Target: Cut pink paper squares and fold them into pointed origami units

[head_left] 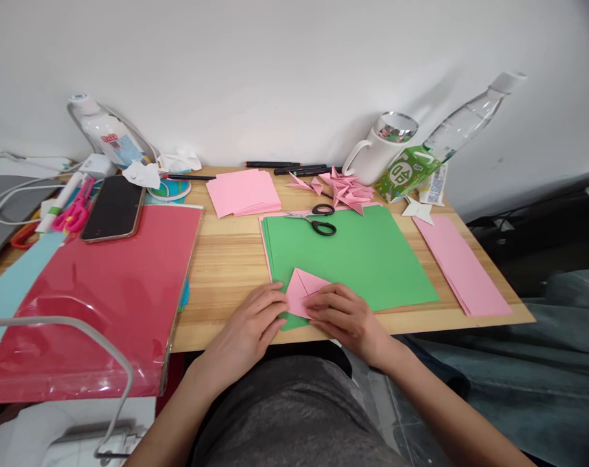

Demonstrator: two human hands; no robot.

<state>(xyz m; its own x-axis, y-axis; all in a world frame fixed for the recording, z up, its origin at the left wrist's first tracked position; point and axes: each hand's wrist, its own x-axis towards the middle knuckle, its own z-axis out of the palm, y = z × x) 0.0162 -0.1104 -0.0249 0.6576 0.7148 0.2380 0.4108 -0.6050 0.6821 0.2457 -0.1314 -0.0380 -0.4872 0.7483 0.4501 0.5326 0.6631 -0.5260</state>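
A folded pink paper (pixel 297 290) with a pointed top and a crease line lies near the front edge of a stack of green paper (pixel 367 259). At its left edge, the curled fingertips and thumb of my left hand (pixel 258 318) hold it. My right hand (pixel 346 318) has its fingers bunched on the lower right of the same fold, hiding that corner. Behind the fold, black-handled scissors (pixel 321 220) rest on the green stack with the handles to the right.
Pink squares (pixel 243 192), folded pink pieces (pixel 346 190) and black pens (pixel 272 164) line the back. A white mug (pixel 375 152), green carton (pixel 406 174) and clear bottle (pixel 464 123) stand right. Pink strips (pixel 462 266) lie at the right; a red packet (pixel 109 292) and phone (pixel 113 207) left.
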